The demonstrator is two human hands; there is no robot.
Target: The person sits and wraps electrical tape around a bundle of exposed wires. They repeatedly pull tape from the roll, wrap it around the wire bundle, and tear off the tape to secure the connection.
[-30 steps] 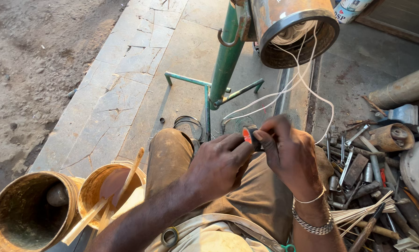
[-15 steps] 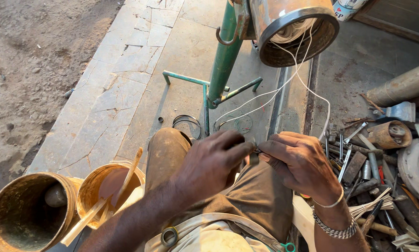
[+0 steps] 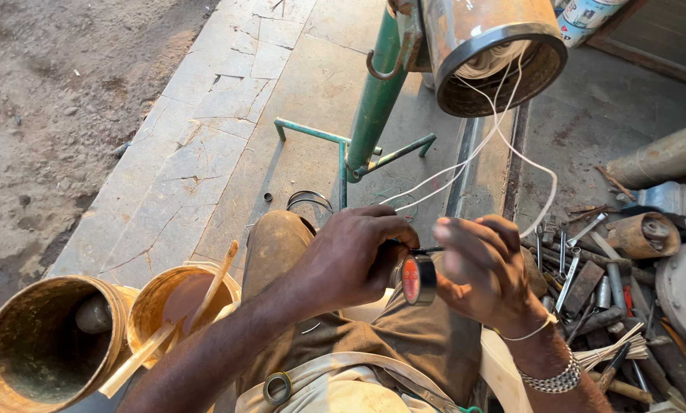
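L hand (image 3: 358,256) now pinches black tape roll (image 3: 418,280) at centre over lap; R hand (image 3: 480,268) grips taped wire (image 3: 465,164). Roll dropped lower vs. earlier: wrap progressing.

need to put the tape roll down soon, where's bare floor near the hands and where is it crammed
Bare patches: the concrete slab left of the green stand, and the paved strip above the two buckets. Crowded: the tool pile by the right hand; white wires cross ahead of both hands.
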